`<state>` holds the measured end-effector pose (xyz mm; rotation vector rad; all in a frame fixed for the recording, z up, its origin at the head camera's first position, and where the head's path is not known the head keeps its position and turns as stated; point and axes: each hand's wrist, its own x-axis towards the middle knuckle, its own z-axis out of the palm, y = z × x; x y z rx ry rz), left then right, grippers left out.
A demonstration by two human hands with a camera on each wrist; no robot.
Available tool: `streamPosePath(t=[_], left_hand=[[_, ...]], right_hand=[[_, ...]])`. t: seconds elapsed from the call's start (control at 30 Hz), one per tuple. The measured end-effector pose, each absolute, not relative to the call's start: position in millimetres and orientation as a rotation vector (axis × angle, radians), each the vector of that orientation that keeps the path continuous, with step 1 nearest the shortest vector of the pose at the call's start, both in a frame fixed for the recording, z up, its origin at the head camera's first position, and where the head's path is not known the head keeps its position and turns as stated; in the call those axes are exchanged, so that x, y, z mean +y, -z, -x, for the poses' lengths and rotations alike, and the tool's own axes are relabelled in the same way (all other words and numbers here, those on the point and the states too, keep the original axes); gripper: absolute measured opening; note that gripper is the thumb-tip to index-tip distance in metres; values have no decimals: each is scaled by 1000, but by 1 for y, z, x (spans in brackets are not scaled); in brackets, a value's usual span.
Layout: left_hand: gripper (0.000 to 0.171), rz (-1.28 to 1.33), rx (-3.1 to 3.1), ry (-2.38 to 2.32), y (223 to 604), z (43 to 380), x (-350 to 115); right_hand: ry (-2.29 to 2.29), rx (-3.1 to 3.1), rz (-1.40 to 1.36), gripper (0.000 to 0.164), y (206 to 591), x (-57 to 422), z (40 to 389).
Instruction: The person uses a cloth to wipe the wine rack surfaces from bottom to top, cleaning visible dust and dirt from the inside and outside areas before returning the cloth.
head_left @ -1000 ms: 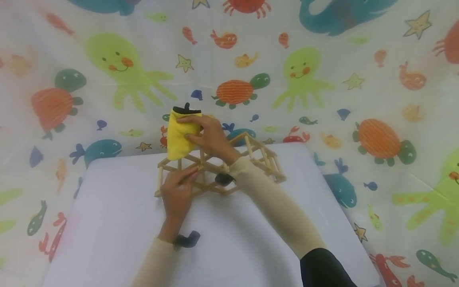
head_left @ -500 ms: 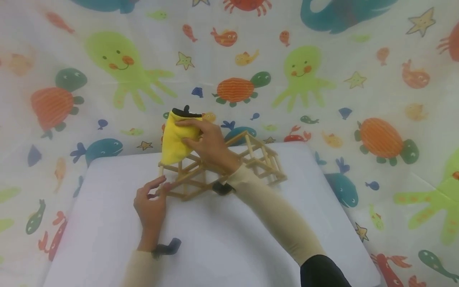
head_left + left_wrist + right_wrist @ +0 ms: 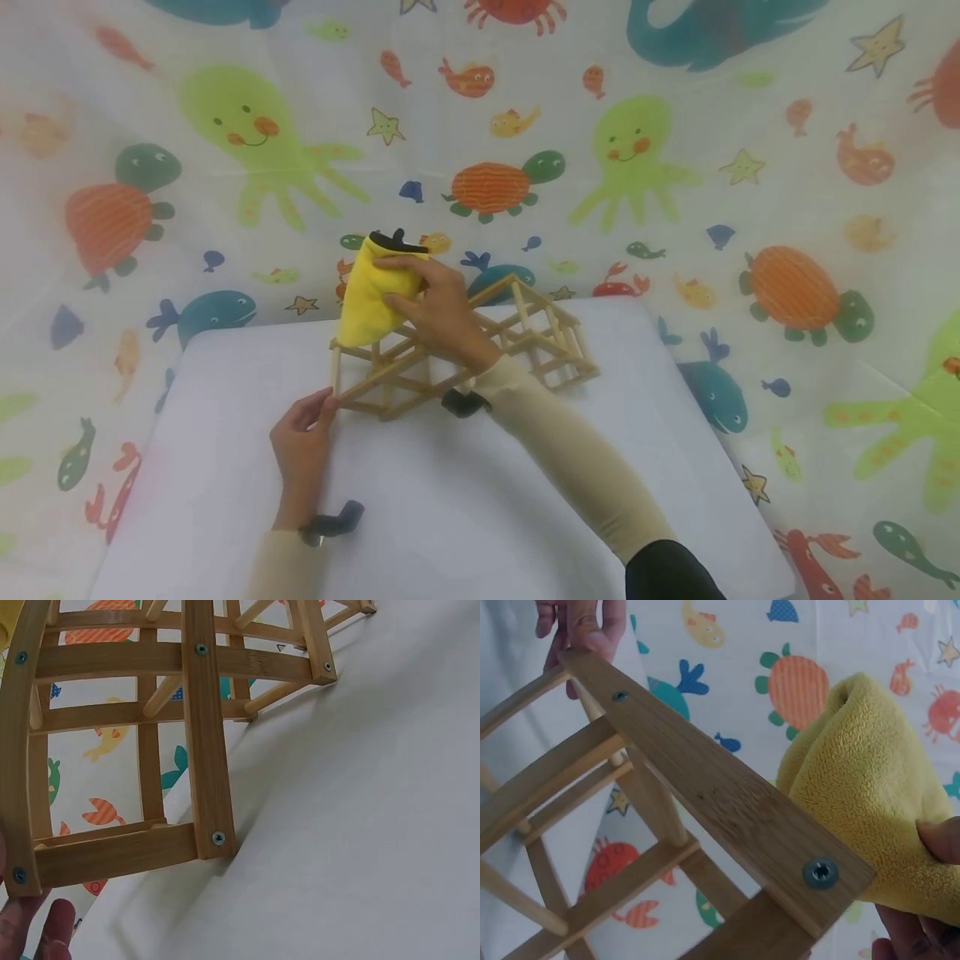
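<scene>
A zigzag wooden rack point(image 3: 384, 377) of flat slats, round rods and metal screws stands on the table. My left hand point(image 3: 302, 437) holds its near left end between thumb and fingers; in the left wrist view the fingertips point(image 3: 56, 926) show right at the rack's lower corner. My right hand point(image 3: 444, 312) grips a folded yellow cloth point(image 3: 367, 292) with a black edge, above the rack's left part. In the right wrist view the fluffy cloth point(image 3: 862, 795) hangs close beside a slat end, partly behind it.
The white table point(image 3: 450, 517) has its back edge right behind the rack. Beyond hangs a curtain point(image 3: 300, 50) printed with sea animals. The rack's right part point(image 3: 555, 333) extends past my right forearm.
My left hand has moved left and down from the rack's middle to its left end, which it now holds. The cloth in my right hand has tilted and shifted slightly down.
</scene>
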<state>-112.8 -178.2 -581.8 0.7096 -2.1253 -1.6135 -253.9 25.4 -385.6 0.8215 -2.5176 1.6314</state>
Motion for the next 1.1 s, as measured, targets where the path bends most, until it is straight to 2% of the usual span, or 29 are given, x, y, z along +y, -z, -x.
streamPosePath(t=[0.23,0.5,0.87,1.1], left_hand=[[38,-699,-1965,1789,588,114,-174],[36,-662,-1945,1892,595,119,-159],[34,-648,-1936,1898,594,122,-132],[34,-645,-1921,1920,595,126,-121]], right_hand=[[-1725,-2537,-754,52,384,37,256],[-1554,-2549,-765,50,380,48,265],[-1134,-2716,-771,49,376,45,270],[-832,-2919,-807,52,396,28,279]])
